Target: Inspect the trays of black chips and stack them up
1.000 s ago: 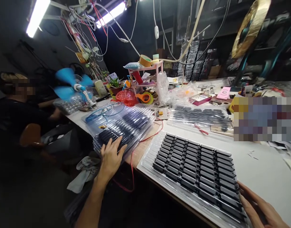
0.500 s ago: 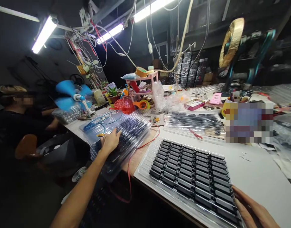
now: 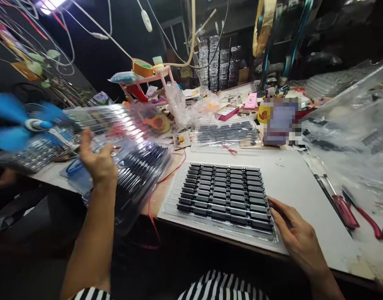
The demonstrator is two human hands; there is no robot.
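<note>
My left hand (image 3: 99, 160) is raised at the left, gripping a clear ribbed plastic tray (image 3: 113, 121) that is tilted up and smeared by motion. Below it lies a stack of clear trays with black parts (image 3: 141, 171). In front of me, a clear plastic tray (image 3: 171, 204) is filled with rows of black parts like finned blocks (image 3: 222, 196). My right hand (image 3: 299, 235) closes on the right edge of this tray; some of its fingertips are hidden.
Behind stands another stack of filled trays (image 3: 225, 135). A red-handled screwdriver (image 3: 344, 210) and red-handled pliers (image 3: 368, 218) lie at the right by plastic bags (image 3: 350, 137). A blue fan (image 3: 32, 125) is at the left. Red ribbon (image 3: 151, 214) hangs over the table edge.
My left hand has lifted a clear tray off the left stack and raised it. The view has turned right. My right hand remains at the filled tray's right edge.
</note>
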